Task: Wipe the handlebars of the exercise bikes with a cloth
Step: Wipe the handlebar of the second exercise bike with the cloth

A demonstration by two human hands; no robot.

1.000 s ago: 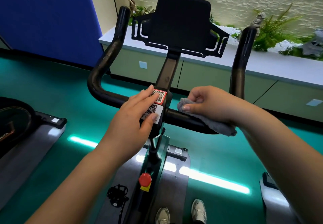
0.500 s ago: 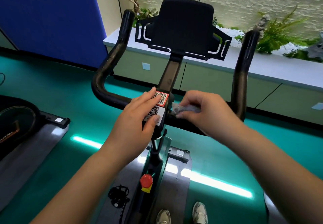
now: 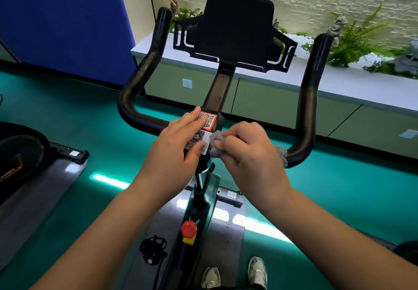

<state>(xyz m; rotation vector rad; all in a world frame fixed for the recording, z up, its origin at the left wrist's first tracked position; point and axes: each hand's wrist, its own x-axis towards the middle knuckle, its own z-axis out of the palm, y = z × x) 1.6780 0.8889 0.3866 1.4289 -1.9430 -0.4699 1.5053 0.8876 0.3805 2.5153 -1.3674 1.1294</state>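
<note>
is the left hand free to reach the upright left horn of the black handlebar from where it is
Probably yes: the left hand only rests flat on the QR stickers, holding nothing, and nothing stands between it and the black handlebar's left horn.

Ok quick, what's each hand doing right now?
Left hand: open, straight fingers resting on the QR stickers at the stem.
Right hand: closed, gripping the cloth on the handlebar.

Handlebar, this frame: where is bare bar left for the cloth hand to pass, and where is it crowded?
Free: the left curve of the handlebar beyond the left hand, and the right upright past the cloth. Crowded: the centre clamp, where the right hand and left hand meet at the QR stickers.
</note>
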